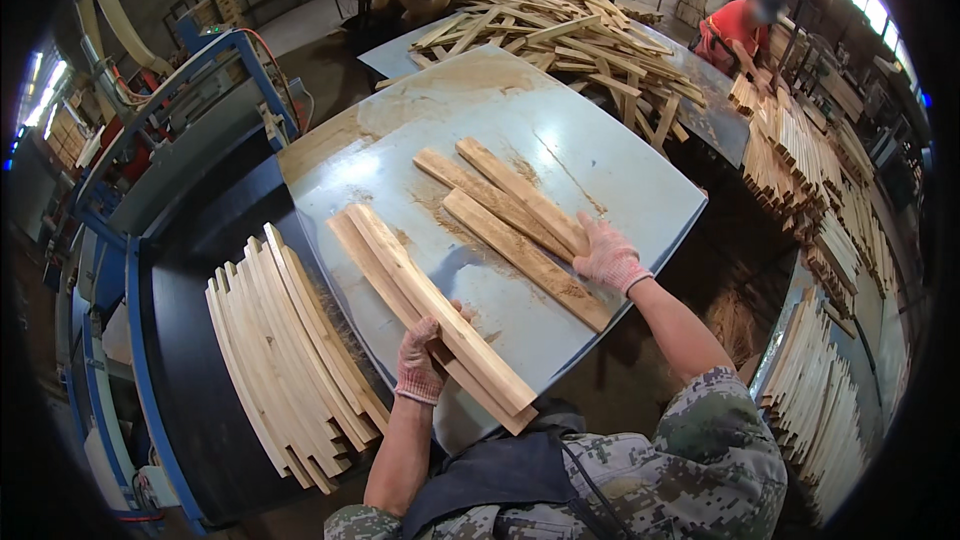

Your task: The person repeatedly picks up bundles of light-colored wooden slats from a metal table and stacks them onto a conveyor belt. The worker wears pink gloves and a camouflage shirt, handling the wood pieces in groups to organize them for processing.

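My left hand (pixel 419 361), in a pinkish knit glove, is closed around a pair of long wooden slats (pixel 432 312) lying side by side, tilted over the near left of a pale metal-topped table (pixel 640 175). My right hand (pixel 608 256), gloved the same way, grips the near end of a wooden slat (pixel 520 192), its thumb and fingers at either side. Two more slats lie beside that one: a darker, rough-faced slat (pixel 485 198) partly beneath it, and a nearer slat (pixel 525 258) reaching the table's edge. Sawdust is scattered around them.
Left of the table, a row of slats (pixel 285 350) rests on a black conveyor belt (pixel 180 290) within a blue-framed machine (pixel 140 340). A jumbled heap of slats (pixel 570 40) is at the back. A person in red (pixel 735 30) handles stacked slats (pixel 790 140) at far right.
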The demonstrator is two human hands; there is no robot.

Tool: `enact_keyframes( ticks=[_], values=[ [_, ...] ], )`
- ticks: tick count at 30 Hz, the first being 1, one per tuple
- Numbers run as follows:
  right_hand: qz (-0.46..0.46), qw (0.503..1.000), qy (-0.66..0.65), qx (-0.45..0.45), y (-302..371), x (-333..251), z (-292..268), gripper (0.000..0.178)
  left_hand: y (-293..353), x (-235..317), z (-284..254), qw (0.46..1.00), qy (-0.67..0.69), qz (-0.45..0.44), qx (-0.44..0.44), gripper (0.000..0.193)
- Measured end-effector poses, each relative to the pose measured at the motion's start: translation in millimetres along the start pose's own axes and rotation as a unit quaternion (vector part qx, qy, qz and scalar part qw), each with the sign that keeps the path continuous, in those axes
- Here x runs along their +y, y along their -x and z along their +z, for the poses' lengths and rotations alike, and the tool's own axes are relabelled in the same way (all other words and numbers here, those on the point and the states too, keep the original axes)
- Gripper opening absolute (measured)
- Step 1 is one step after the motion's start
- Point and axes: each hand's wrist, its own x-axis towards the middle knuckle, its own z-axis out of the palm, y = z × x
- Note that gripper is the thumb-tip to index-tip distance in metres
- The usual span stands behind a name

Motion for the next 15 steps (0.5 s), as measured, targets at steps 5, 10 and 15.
enact_keyframes(
  ticks=[5,10,15],
  values=[
    [-0.038,0.998,0.045,0.013,-5.3,-2.1,-3.1,0.101,13.6,5.6,-15.6,1.000,0.000,0.008,0.014,0.071],
    [-0.036,0.968,-0.247,-0.015,-15.0,20.4,0.0,0.113,20.0,8.6,-30.2,1.000,0.003,-0.013,0.000,0.074],
    [-0.031,0.936,-0.311,-0.163,36.9,9.2,-27.0,0.116,31.8,14.5,-30.3,0.999,-0.020,0.007,0.024,0.073]
  ],
)
